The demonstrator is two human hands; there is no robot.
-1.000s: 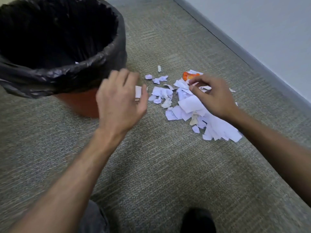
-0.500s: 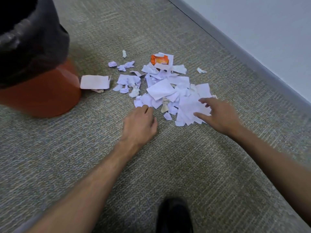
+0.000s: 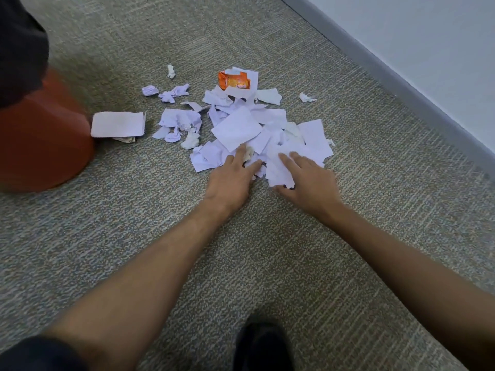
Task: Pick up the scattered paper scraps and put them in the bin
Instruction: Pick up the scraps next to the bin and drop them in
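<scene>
A heap of white paper scraps (image 3: pixel 257 129) lies on the grey carpet, with an orange wrapper (image 3: pixel 233 80) at its far edge. Smaller crumpled scraps (image 3: pixel 175 92) lie to its left, and a larger white piece (image 3: pixel 117 123) rests beside the bin. The red bin (image 3: pixel 40 145) with a black liner stands at the left edge, only partly in view. My left hand (image 3: pixel 230 180) rests with straight fingers on the near edge of the heap. My right hand (image 3: pixel 308 180) lies beside it, fingers straight over a white scrap (image 3: pixel 277 170).
A grey skirting board (image 3: pixel 401 84) and white wall run diagonally along the right. A dark shoe (image 3: pixel 261 344) shows at the bottom. Bare carpet (image 3: pixel 120 223) stretches between me and the heap.
Both hands have come together at the heap's near edge: the left slid forward and right onto the scraps, the right moved left. The view has shifted, so the bin sits further left.
</scene>
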